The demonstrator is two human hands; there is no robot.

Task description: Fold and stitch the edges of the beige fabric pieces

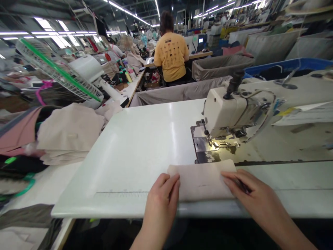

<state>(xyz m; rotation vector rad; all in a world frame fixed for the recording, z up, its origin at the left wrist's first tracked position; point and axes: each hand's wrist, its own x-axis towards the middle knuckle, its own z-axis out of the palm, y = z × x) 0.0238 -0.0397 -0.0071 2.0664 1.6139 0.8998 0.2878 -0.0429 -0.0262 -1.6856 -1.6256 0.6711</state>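
A beige fabric piece [203, 182] lies flat at the front edge of the white sewing table [135, 146], a short dark mark near its middle. My left hand [163, 192] pinches its left side between thumb and fingers. On the opposite side, my right hand [247, 185] has thumb and forefinger closed on the right edge. Just beyond the fabric stands a cream sewing machine [223, 111], its lamp lighting the presser foot [221, 144] and the metal plate around it. The fabric is in front of that plate, apart from the presser foot.
Stacked beige cut pieces [70, 132] sit on a side table at left, near a white fan [88, 69] with a green-edged guard. A ruler scale [125, 192] is marked on the tabletop. Behind the table are a grey cloth bin [177, 92] and a person in a yellow shirt [171, 52].
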